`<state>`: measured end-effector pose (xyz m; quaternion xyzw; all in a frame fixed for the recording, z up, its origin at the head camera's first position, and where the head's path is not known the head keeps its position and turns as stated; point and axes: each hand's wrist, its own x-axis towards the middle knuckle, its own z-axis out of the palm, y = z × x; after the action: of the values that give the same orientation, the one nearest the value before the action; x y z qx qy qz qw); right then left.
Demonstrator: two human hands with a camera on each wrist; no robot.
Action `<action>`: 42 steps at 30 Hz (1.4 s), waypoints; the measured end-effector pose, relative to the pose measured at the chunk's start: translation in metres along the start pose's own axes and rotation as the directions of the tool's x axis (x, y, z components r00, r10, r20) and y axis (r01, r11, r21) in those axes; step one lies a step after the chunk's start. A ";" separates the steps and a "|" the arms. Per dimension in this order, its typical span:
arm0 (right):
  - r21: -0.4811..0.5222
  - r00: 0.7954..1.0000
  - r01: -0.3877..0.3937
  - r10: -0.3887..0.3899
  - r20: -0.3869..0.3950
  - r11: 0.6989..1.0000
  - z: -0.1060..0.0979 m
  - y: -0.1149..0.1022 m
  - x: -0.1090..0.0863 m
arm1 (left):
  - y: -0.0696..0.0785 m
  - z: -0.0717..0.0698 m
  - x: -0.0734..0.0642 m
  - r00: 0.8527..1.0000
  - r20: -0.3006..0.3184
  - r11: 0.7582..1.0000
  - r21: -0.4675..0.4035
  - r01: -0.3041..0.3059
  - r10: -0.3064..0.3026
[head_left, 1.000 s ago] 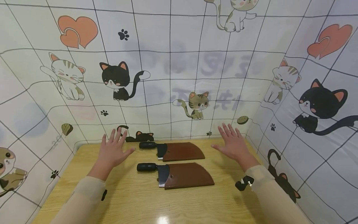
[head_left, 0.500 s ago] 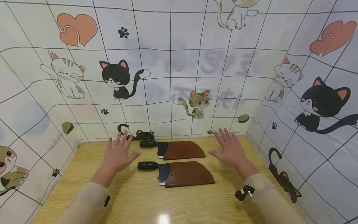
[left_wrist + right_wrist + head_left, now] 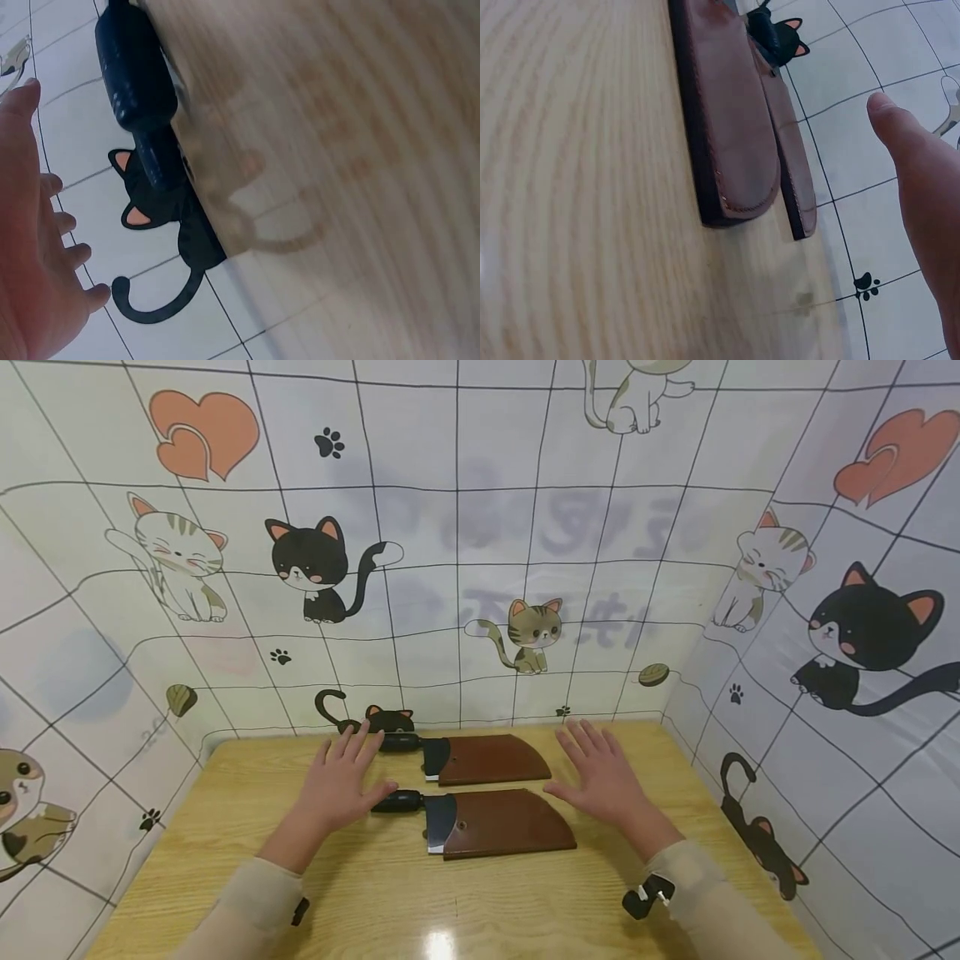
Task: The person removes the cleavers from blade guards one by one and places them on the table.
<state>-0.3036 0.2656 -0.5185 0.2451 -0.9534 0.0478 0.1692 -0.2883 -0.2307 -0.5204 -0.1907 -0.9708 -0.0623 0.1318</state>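
Two cleavers lie one behind the other, black handles to the left, blades in brown leather sheaths. The near cleaver [image 3: 510,822] is a bit larger than the far cleaver [image 3: 495,759]. My left hand [image 3: 341,781], fingers spread, is by the handle ends and overlaps them in the head view. Beyond the sheath tips on the right, my right hand [image 3: 603,781] is spread too, holding nothing. In the left wrist view a dark handle [image 3: 135,67] shows beside my left hand [image 3: 34,247]. Both sheaths [image 3: 731,112] appear in the right wrist view, near my right thumb [image 3: 900,124].
A light wooden table [image 3: 375,902] bears the cleavers. White cloth walls [image 3: 420,610] with printed cats and grid lines rise at the table's back and both sides. A black wrist mount [image 3: 648,896] sits on the right sleeve.
Both hands have moved inward toward the cleavers, the left to the right and the right to the left, slightly lower in view. The cleavers lie where they were.
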 end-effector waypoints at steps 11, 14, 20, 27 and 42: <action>0.112 0.998 0.046 -0.052 0.045 0.993 0.009 -0.019 -0.003 | 0.018 0.007 -0.001 0.997 0.022 0.993 -0.095 -0.068 0.070; 0.153 0.997 0.052 -0.060 0.051 0.987 0.013 -0.022 -0.003 | 0.022 0.007 -0.002 0.996 0.050 0.988 -0.143 -0.065 0.072; 0.206 0.995 0.086 -0.096 0.040 0.975 0.021 -0.028 -0.002 | 0.023 0.010 -0.003 0.992 0.114 0.964 -0.264 -0.029 0.061; 0.302 0.989 0.111 -0.135 0.060 0.947 0.021 -0.041 -0.003 | 0.019 0.015 0.001 0.989 0.117 0.927 -0.373 -0.041 0.090; 0.359 0.972 0.183 -0.224 0.076 0.915 0.029 -0.070 0.006 | 0.017 0.026 0.013 0.967 0.180 0.876 -0.476 -0.075 0.180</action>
<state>-0.2837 0.1966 -0.5433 0.3716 -0.9071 0.1843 0.0714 -0.2997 -0.2057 -0.5405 -0.2862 -0.9211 -0.2631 -0.0215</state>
